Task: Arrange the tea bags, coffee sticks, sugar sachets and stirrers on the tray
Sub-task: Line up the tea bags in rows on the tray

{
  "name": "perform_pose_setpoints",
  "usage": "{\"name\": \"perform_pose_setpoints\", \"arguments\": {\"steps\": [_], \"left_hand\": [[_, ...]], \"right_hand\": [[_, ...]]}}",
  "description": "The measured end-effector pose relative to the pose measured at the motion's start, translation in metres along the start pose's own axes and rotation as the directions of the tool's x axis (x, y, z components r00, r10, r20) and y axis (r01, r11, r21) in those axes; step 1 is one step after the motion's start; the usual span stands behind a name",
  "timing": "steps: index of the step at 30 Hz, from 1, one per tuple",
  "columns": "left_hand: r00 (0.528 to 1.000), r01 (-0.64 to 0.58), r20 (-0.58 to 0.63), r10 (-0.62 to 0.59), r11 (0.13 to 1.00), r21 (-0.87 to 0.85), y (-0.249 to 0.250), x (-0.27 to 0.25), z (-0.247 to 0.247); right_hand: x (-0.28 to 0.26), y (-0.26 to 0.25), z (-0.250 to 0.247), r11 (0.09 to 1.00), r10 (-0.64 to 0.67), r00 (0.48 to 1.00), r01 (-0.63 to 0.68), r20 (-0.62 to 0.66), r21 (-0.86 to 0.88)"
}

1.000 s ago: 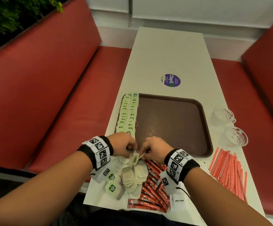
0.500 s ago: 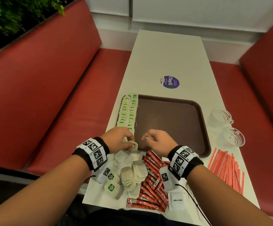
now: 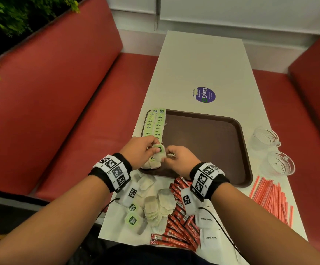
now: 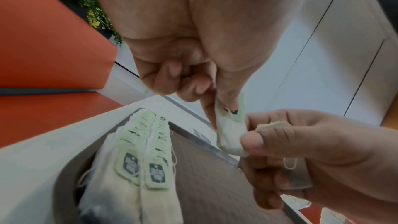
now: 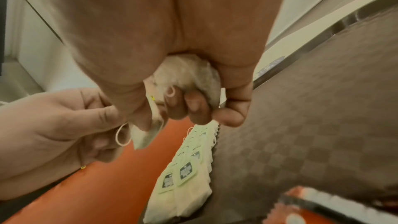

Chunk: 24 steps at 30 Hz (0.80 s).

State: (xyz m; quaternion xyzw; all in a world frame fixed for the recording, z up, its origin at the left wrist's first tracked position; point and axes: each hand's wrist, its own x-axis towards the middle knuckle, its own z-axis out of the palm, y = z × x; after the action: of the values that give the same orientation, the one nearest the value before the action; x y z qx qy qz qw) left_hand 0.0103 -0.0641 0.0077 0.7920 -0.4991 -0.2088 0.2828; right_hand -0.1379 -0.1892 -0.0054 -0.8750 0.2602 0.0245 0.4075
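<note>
Both hands meet over the near-left corner of the brown tray (image 3: 203, 146). My left hand (image 3: 154, 148) pinches a tea bag (image 3: 158, 155) by its green-tagged top between thumb and forefinger. The right hand (image 3: 167, 153) pinches the same tea bag's (image 4: 229, 134) lower edge. In the right wrist view another tea bag (image 5: 189, 74) is bunched in the right palm under curled fingers. Two overlapping rows of tea bags (image 3: 155, 125) lie along the tray's left side. Loose tea bags (image 3: 155, 203), red coffee sticks (image 3: 180, 222), white sugar sachets (image 3: 210, 238) and red stirrers (image 3: 272, 197) lie on the table.
Two glass cups (image 3: 266, 138) (image 3: 280, 163) stand right of the tray. A purple sticker (image 3: 204, 95) sits on the white table beyond it. Red bench seats flank the table on both sides. Most of the tray's brown floor is bare.
Both hands moved forward from the loose pile to the tray's near-left corner, carrying the tea bag; its green tag now faces up.
</note>
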Motion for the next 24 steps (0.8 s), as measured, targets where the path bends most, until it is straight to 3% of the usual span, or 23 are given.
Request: {"name": "perform_pose_setpoints", "arguments": {"steps": [3,8,15,19,24], "left_hand": [[0.99,0.113,0.07,-0.122,0.987,0.114,-0.008,0.005,0.008],[0.956,0.167,0.201,-0.213,0.961,0.222,-0.019,0.011,0.026],[0.954,0.249,0.072,-0.291,0.903,0.35,-0.027,0.013,0.03],[0.935,0.257,0.109,-0.338,0.855,0.45,-0.032,0.011,0.033],[0.943,0.206,0.151,-0.296,0.877,0.434,-0.033,0.013,0.036]], "right_hand": [[0.01,0.008,0.003,0.985,0.097,0.994,-0.088,0.054,-0.148],[0.018,0.01,0.011,0.946,0.199,0.964,-0.141,0.177,-0.293],[0.023,0.011,0.021,0.948,0.217,0.948,-0.148,0.231,-0.282],[0.023,0.013,0.028,0.957,0.202,0.948,-0.137,0.248,-0.257],[0.022,0.008,0.03,0.953,0.191,0.946,-0.114,0.264,-0.28]]}}
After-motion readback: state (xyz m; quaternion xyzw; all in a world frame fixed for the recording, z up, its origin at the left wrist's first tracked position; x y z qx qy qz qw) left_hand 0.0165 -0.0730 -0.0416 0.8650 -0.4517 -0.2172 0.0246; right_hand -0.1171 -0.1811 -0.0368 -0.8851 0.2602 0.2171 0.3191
